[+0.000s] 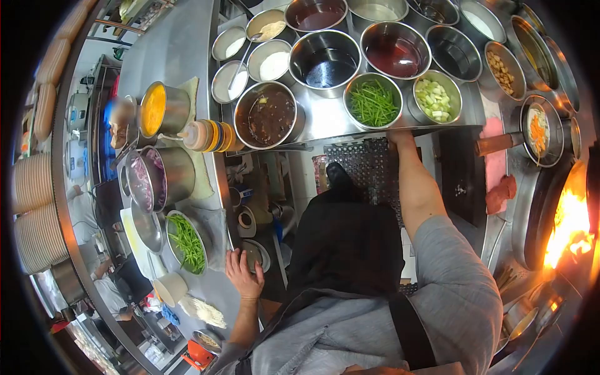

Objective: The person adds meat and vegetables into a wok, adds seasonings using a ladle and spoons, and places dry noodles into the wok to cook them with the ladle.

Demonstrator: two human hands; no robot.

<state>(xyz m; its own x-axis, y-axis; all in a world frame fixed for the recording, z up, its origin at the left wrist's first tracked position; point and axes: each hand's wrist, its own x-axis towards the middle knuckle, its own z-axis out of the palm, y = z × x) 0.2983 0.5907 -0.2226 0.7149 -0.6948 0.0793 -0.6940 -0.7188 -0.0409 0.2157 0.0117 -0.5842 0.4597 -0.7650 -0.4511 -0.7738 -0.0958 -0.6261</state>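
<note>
My left hand (244, 274) lies on the steel counter's edge with its fingers apart and nothing in it. Close by it sits a metal bowl of cut green vegetable strips (187, 245). My right arm stretches forward, and my right hand (402, 135) is at the front edge of the far counter. Its fingers are mostly hidden there, so what it grips, if anything, does not show. Just beyond it stand a bowl of shredded greens (373, 102) and a bowl of chopped pale green pieces (435, 98).
Large flames (570, 225) rise beside a dark wok (537, 219) on the right. A wooden-handled strainer (500, 144) rests nearby. Pots of dark sauce (325, 59) and red liquid (396, 50) line the far counter. Squeeze bottles (203, 135) lie left. Stacked plates (39, 215) stand far left.
</note>
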